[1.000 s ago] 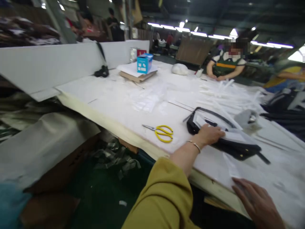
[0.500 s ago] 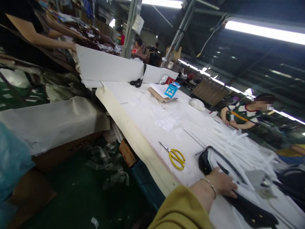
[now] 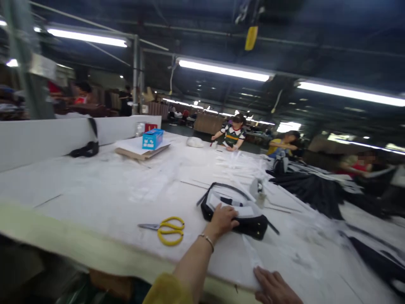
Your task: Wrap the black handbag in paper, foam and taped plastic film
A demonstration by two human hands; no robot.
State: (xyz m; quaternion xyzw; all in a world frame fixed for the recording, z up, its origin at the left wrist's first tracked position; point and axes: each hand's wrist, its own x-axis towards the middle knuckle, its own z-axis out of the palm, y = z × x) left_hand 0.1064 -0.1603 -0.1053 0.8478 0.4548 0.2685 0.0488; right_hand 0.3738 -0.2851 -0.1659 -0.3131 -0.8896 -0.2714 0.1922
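- The left hand [image 3: 224, 219] is resting on the black bag [image 3: 249, 226], as 0.5 s ago — I cannot tell whether it is pinching.
- The right hand [image 3: 274, 285], then out of view, is now lying by a clear strip [image 3: 251, 252] — grip unclear.
- The bag is lying on the table [image 3: 104, 219], right of the scissors [image 3: 160, 227].

Tube lights [image 3: 223, 70] glare white against a dim, murky ceiling [image 3: 202, 21], and the pale worktop [image 3: 104, 219] looks washed out with only faint shadows, while the space beneath its near edge sinks into darkness. The view is soft: the black bag [image 3: 248, 228] shows little detail on its sides, the background is smeared, and dark cloth [image 3: 375, 257] streaks towards the stretched right-hand edge.
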